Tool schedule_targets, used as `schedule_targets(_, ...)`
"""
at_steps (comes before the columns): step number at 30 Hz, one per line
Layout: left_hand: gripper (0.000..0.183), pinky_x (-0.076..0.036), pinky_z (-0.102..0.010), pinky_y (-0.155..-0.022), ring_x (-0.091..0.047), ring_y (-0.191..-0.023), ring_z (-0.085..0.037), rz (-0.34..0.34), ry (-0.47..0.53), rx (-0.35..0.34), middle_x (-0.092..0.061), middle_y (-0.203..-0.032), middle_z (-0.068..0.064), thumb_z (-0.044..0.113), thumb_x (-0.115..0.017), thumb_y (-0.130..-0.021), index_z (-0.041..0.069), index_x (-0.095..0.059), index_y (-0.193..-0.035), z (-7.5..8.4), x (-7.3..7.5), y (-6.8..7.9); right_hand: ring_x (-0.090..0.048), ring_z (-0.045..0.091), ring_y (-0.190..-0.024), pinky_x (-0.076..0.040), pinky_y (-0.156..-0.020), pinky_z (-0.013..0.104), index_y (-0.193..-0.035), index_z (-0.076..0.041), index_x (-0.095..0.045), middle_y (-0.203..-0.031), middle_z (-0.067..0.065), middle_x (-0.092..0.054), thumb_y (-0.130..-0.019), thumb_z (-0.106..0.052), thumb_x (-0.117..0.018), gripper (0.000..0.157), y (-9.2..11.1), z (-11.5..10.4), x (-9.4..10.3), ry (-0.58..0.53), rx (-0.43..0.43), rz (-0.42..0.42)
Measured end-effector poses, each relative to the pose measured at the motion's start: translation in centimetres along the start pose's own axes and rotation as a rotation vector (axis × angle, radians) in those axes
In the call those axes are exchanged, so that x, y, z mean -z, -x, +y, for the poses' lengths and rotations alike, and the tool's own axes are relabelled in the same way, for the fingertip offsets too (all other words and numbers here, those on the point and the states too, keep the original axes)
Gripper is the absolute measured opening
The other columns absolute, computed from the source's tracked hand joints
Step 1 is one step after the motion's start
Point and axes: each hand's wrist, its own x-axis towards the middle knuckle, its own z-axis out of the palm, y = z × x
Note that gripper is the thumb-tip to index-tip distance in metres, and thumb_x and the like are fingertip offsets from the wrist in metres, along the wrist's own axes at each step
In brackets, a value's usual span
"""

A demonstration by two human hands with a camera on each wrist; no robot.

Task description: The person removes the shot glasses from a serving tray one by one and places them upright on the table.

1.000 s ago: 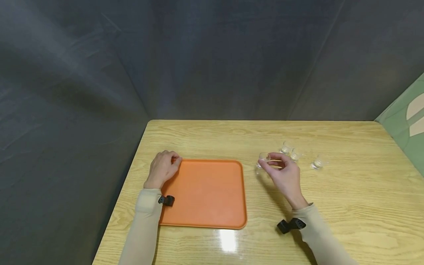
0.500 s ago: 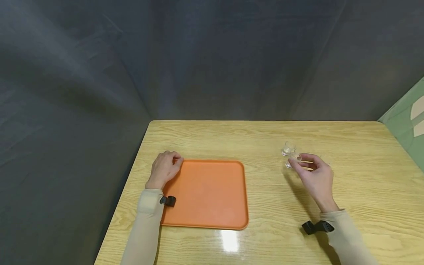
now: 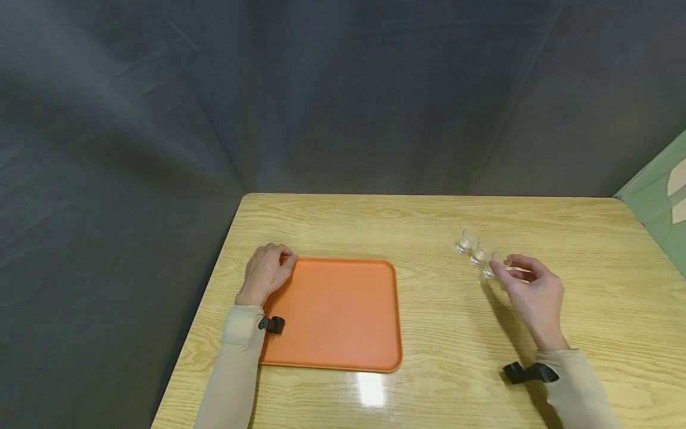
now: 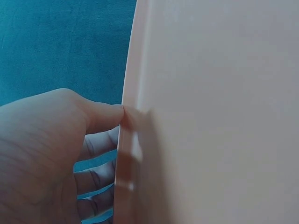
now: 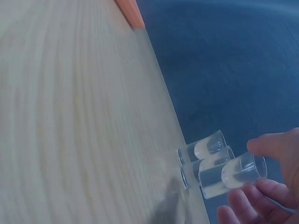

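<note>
In the head view, my right hand (image 3: pixel 536 292) holds a small clear shot glass (image 5: pixel 245 173) between thumb and fingers, close to its rim. Two similar shot glasses, a far one (image 3: pixel 465 241) and a middle one (image 3: pixel 479 253), stand right beside it in a slanting row. Whether the held glass touches the table cannot be made out. At the left, my left hand (image 3: pixel 265 274) grips the edge of an orange tray (image 3: pixel 334 316) near its far left corner. The left wrist view has the thumb (image 4: pixel 105 114) at the rim; the other fingertips are hidden behind it.
Both things and hands are on a light wood-grain table (image 3: pixel 439 381). A dark curtain (image 3: pixel 375 101) hangs behind it and along its left side. A green panel (image 3: pixel 656 190) with pale shapes stands past the right edge.
My right hand has moved right with its shot glass, from near the tray to the near end of the row. The left hand and tray stay put.
</note>
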Motion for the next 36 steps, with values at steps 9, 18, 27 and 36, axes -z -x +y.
schedule_targets(9,0.029,-0.053,-0.05,-0.091,-0.063,-0.109,-0.037,-0.005,0.004,0.007,-0.072,-0.11,-0.014,0.032,-0.064,-0.107,0.009,-0.078,-0.118,0.1,0.0,-0.1,-0.064,-0.017,-0.074,-0.053,-0.06,0.009,-0.123,0.0,-0.074,-0.085,-0.034,-0.063,-0.089,-0.03,-0.087,0.048,-0.4,0.7,0.0,-0.01,-0.037,-0.011)
schedule_targets(18,0.029,-0.052,-0.05,-0.09,-0.063,-0.108,-0.037,-0.003,0.001,0.008,-0.072,-0.11,-0.014,0.032,-0.065,-0.107,0.009,-0.078,-0.118,0.1,-0.1,-0.1,-0.061,-0.021,-0.074,-0.05,-0.063,0.006,-0.128,0.002,-0.073,-0.087,-0.038,-0.059,-0.091,-0.032,-0.084,0.051,-0.4,1.5,-0.1,0.035,-0.009,-0.036)
schedule_targets(27,0.029,-0.052,-0.05,-0.09,-0.063,-0.107,-0.036,-0.007,0.007,0.007,-0.072,-0.109,-0.014,0.033,-0.064,-0.107,0.009,-0.078,-0.117,0.0,-0.3,-0.2,-0.061,-0.021,-0.075,-0.051,-0.064,0.007,-0.132,0.002,-0.07,-0.088,-0.037,-0.06,-0.093,-0.033,-0.083,0.054,-0.4,1.5,0.1,0.039,-0.01,-0.058)
schedule_targets(36,0.03,-0.052,-0.05,-0.091,-0.063,-0.108,-0.036,-0.014,0.001,0.008,-0.072,-0.11,-0.014,0.034,-0.064,-0.107,0.01,-0.078,-0.118,-0.1,-0.3,-0.4,-0.059,-0.021,-0.076,-0.047,-0.064,0.006,-0.127,-0.004,-0.074,-0.084,-0.04,-0.059,-0.094,-0.036,-0.08,0.046,-0.2,1.2,0.3,0.077,0.009,-0.004)
